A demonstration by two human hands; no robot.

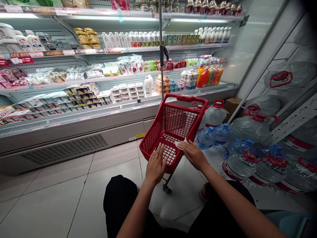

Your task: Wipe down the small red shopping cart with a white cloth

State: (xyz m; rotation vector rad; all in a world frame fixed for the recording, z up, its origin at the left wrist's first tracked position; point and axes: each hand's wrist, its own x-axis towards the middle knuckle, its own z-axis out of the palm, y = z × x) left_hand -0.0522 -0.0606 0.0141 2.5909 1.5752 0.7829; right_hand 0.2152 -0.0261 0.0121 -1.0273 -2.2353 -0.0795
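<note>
A small red plastic shopping cart stands right before my knees, its handle at the far side and its mesh basket showing nothing inside. My left hand is stretched flat over the near left rim, fingers together and pointing forward, with nothing in it; whether it touches the rim I cannot tell. In my right hand is a crumpled white tissue, held under the fingers at the basket's right side. The right palm is hidden from view.
A refrigerated display case with dairy cups, bottles and packets runs along the back. A glass door edge with a black handle rises behind the cart. At right stand several large water bottles beside a white metal rack. Pale tiles cover the floor.
</note>
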